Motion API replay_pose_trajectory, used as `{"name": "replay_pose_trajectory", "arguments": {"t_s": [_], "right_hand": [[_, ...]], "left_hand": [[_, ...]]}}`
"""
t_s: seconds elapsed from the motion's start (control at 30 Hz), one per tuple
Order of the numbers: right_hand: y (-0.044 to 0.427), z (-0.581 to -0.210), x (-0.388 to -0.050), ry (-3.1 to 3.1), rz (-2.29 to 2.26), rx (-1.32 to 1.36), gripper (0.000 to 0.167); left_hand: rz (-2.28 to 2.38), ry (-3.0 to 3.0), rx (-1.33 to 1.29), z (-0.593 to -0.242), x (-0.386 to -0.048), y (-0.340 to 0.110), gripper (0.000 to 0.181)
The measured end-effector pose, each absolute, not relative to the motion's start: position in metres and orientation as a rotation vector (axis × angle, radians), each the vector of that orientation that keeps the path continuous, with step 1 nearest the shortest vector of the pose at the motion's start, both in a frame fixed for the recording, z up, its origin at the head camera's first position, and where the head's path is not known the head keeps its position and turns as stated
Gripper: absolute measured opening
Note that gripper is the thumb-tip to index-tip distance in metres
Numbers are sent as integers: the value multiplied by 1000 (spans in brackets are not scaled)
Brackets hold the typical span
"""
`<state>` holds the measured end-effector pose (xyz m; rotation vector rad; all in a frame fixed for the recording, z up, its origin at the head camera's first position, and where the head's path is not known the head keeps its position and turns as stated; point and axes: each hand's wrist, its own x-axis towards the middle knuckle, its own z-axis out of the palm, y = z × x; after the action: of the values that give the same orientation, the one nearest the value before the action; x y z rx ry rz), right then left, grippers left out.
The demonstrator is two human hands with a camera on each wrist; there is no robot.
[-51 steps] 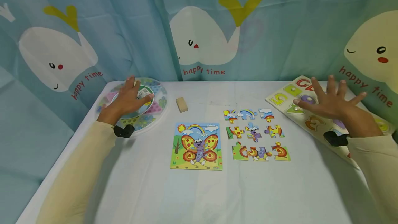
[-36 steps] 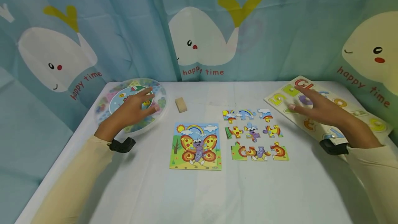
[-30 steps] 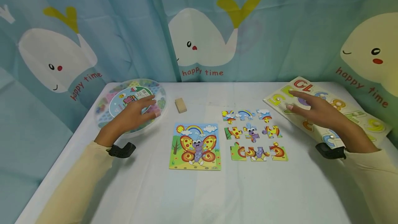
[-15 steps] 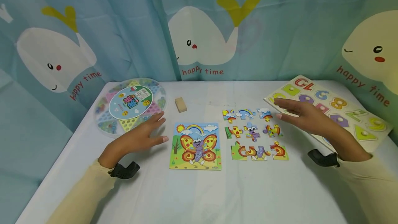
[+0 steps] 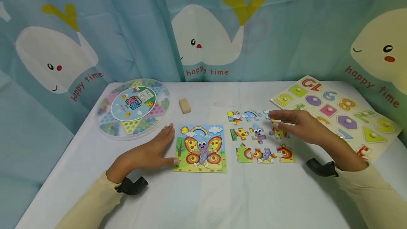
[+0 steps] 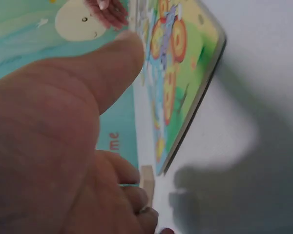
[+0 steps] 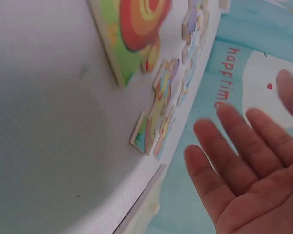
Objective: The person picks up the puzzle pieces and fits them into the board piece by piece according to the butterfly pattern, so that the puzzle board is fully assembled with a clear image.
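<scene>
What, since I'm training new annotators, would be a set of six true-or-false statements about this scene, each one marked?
1. In the head view, the right hand partly hides the loose puzzle pieces. True.
2. The loose puzzle pieces lie in two rows. False: they lie in three rows of three.
3. The wooden block lies behind the butterfly board, apart from it. True.
4. The right hand grips the wooden block. False: it holds nothing.
5. The left hand holds nothing. True.
6. The butterfly board lies right of the loose puzzle pieces. False: it lies left of them.
</scene>
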<state>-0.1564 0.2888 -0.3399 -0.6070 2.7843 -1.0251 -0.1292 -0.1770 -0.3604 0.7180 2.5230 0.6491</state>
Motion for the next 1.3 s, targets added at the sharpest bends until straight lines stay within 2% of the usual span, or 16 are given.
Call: {"name": "replay_pose_trajectory", "arguments": {"t_s": [0.4,1.03,1.3], "right_hand": [[265,-350,-147,2676,-1098,-740,32],[229,-353,-125,2602,-1041,-797,29],[214,-351,-122,2592,-1067,-703,23]], "left_hand": [[534,2526,770,-372,-123,-166,113],[507,2505,815,-376,-122,-165,107],[514,2523,835,-377,-122,-166,105]]}}
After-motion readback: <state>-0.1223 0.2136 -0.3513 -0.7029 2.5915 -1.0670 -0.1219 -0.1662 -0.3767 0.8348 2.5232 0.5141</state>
